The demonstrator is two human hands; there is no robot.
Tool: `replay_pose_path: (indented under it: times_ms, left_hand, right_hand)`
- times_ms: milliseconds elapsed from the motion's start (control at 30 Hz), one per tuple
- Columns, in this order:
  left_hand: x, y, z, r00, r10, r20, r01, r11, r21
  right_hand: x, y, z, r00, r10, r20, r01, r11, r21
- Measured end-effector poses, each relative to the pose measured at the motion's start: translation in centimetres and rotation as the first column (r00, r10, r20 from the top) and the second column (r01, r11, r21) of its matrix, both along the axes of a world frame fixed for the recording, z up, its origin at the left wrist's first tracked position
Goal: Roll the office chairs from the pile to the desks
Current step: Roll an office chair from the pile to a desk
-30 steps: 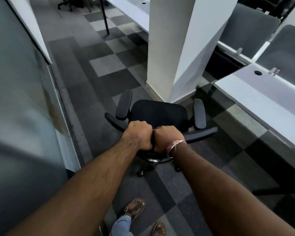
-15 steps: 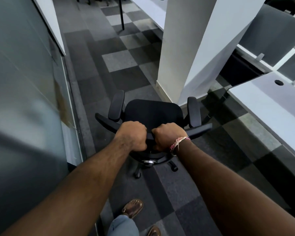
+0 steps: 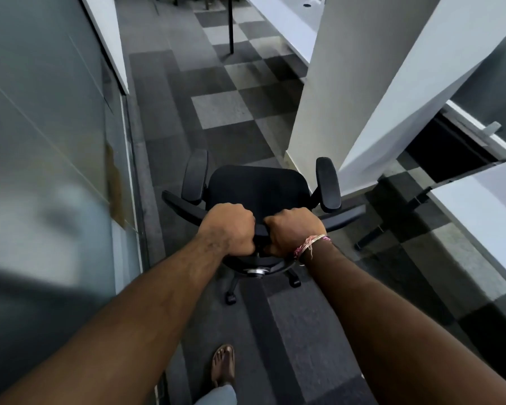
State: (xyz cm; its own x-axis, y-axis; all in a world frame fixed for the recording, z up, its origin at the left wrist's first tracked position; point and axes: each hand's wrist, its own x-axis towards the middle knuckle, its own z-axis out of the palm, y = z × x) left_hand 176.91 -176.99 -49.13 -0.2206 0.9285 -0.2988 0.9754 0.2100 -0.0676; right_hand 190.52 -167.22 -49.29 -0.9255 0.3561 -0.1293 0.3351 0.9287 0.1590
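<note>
Both the left hand [image 3: 230, 228] and right hand [image 3: 294, 230] clench the office chair [image 3: 257, 188] backrest mid-aisle, beside the pillar [image 3: 348, 92]; the right bench [image 3: 479, 211] is near, delivery unfinished.

My black office chair [image 3: 259, 188] rolls over a floor [image 3: 219, 109] checkered in light grey, dark grey and black, beside a white pillar [image 3: 348, 83], white worktops [image 3: 485, 211] and my pink-and-cream wrist thread [image 3: 308, 244].
</note>
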Motion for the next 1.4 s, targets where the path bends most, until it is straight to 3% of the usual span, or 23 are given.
replay_pose_path:
  times_ms: [500, 1100, 1400]
  left_hand:
    - [-18.3, 12.4, 0.2, 0.998, 0.061, -0.007, -0.062, 0.998, -0.006]
    - [-38.6, 32.7, -0.6, 0.958, 0.286, -0.004, -0.286, 0.958, -0.008]
    - [-51.2, 41.4, -0.4, 0.963, 0.270, -0.023, -0.271, 0.963, -0.014]
  right_hand:
    - [-19.1, 13.5, -0.7, 0.998, 0.059, -0.038, -0.059, 0.998, -0.007]
    - [-41.7, 35.7, -1.3, 0.970, 0.228, -0.087, -0.230, 0.973, -0.012]
    - [-54.1, 44.3, -1.2, 0.969, 0.225, -0.100, -0.228, 0.973, -0.024]
